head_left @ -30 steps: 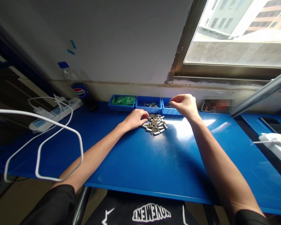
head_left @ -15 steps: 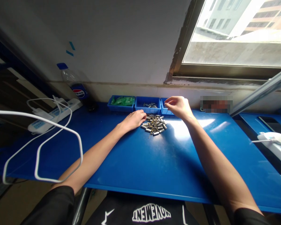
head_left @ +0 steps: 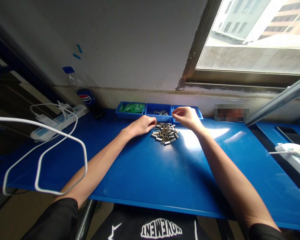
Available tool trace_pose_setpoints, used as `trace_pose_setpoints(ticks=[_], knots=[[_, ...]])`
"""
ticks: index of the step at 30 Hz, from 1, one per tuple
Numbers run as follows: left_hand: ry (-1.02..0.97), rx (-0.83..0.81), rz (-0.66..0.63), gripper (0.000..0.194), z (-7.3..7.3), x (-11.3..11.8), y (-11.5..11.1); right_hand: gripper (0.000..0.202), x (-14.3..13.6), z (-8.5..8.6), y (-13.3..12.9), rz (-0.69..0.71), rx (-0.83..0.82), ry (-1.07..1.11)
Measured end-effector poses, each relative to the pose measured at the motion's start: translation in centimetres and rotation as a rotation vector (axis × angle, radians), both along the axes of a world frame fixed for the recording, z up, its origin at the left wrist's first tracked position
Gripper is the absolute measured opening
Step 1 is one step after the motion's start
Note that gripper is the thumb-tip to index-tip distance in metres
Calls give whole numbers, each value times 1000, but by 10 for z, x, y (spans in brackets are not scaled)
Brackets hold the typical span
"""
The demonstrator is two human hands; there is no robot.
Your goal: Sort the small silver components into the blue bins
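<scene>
Blue counter [head_left: 150, 176], under both hands; bare skin from fingers to upper forearm, black sleeves beyond. Loose heap of metal pieces [head_left: 165, 134]: short silvery blocks mixed with thin, brass-toned and dark pins. It lies just right of the left hand [head_left: 141, 126] and, seen from here, left of and nearer the person than the right hand [head_left: 187, 117].

Left hand: at the heap's upper left edge, thumb and index finger curled towards each other. Whether the tips meet, or grip a piece, cannot be told at this size.

Right hand: in front of the right bin [head_left: 199, 114], hiding most of its inside. Thumb and forefinger drawn close together, pointing left; cannot tell if they touch or pinch anything.

Three blue bins in a row. Left bin [head_left: 127, 115], beyond the left hand: green items, type unclear. Middle bin [head_left: 158, 117], left of the right hand, beyond the heap: small grey metal parts [head_left: 162, 112].

Well left of the left hand: bottle [head_left: 86, 98] with blue cap and dark contents near its base; farther left, white power strip [head_left: 46, 131]. White cable [head_left: 83, 150] loops across the view over the left forearm. Well right of the right hand: second power strip [head_left: 295, 153].
</scene>
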State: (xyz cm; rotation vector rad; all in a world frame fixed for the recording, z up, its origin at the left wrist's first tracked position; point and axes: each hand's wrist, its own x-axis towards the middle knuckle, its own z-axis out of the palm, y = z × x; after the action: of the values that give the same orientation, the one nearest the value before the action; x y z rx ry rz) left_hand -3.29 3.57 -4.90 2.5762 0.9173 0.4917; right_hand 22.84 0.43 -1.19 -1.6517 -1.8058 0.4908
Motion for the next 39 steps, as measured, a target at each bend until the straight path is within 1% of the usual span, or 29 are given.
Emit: trace_pose_setpoints(ticks=[4,7,11,15,17,20,22,25,27,29,34,36,39], knots=[[45,64,14,9,-1,1,-2,18,-3,-1,-1,26,-13,-16],[131,47,2,6,-3,1,-3,17,-4,-1,-1,30,-5,-32],[219,43,2,12,-3,2,-5,16,-6,-2,-1,47,-8,-54],[244,40,19,12,1,3,-7,17,-6,-4,-1,59,-19,-64],[189,21,38,11,4,3,-8,17,-6,-4,0,64,-19,-64],[-8,-16,56,7,10,5,-10,18,-6,-3,0,84,-43,-20],[-178,-30,66,4,13,8,-13,20,-6,-2,-1,131,-110,74],[-387,-23,96,12,14,12,-16,28,-7,1,-3,257,-250,290],[-464,-11,111,16,14,14,-18,34,-8,3,-5,322,-306,408],[-492,-10,109,17,13,16,-20,36,-9,4,-6,347,-319,474],[-452,-31,102,15,11,18,-20,31,-14,1,-6,359,-280,518],[-349,-18,124,17,9,17,-19,27,-15,0,-5,301,-257,485],[-99,28,184,17,3,14,-15,19,-10,5,-4,123,-156,309]])
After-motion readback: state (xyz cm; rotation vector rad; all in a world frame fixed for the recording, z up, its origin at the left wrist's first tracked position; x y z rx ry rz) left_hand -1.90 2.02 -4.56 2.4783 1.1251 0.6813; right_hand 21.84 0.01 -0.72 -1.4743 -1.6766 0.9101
